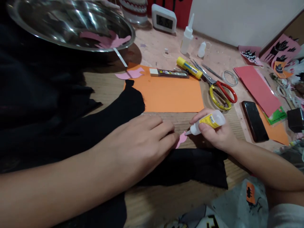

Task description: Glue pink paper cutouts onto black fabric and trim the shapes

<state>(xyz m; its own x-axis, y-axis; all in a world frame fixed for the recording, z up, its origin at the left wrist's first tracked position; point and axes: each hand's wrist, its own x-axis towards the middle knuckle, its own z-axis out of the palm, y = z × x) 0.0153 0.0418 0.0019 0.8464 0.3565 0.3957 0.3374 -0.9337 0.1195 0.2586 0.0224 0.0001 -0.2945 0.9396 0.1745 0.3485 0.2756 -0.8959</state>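
My left hand [142, 142] rests on the black fabric [114, 120] with its fingertips pinched on a small pink paper cutout [181, 139]. My right hand [216, 133] is closed around a small white glue bottle with a yellow label [209, 121]. The bottle's nozzle points left and touches the pink cutout. Both hands meet just below the orange paper sheet [168, 93].
A steel bowl [71, 25] with pink scraps stands at the back left. Behind the orange sheet lie a pencil-lead case [169, 73], a yellow glue stick [189, 67], scissors [219, 88], tape ring [230, 78], two glue bottles and a digital clock [164, 18]. A black phone [255, 121] and pink paper [257, 88] lie right.
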